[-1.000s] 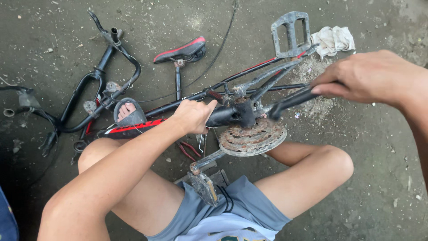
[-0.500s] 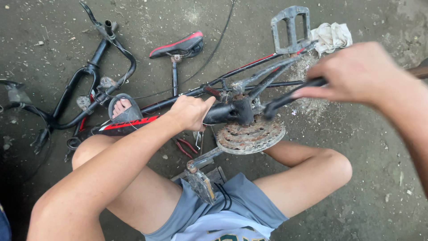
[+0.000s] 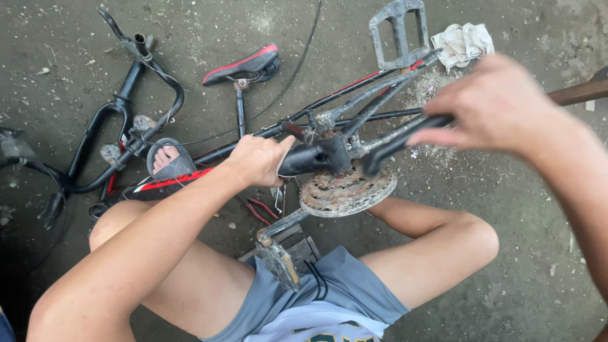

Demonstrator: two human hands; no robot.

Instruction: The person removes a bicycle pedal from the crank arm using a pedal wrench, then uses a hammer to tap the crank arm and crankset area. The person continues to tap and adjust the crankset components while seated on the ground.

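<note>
A stripped black and red bicycle frame (image 3: 297,130) lies on its side across my lap. My left hand (image 3: 256,159) grips the frame tube just left of the bottom bracket. My right hand (image 3: 497,107), blurred and raised, holds a dark bar-like tool (image 3: 405,136) that reaches down to the bracket. Below the bracket sits a rusty chainring (image 3: 345,190) with a crank arm and a worn pedal (image 3: 277,263) pointing at my shorts. A second grey pedal (image 3: 398,35) sticks up at the top.
Black handlebars with stem (image 3: 126,101) lie on the concrete at left, by my sandalled foot (image 3: 166,157). A black and red saddle on its post (image 3: 244,66) lies above. Red-handled pliers (image 3: 259,209) rest under the frame. A dirty white rag (image 3: 462,43) lies top right.
My right hand has lifted and come closer to the camera, swinging the tool's outer end up. The view has shifted slightly. My left hand has stayed on the frame.
</note>
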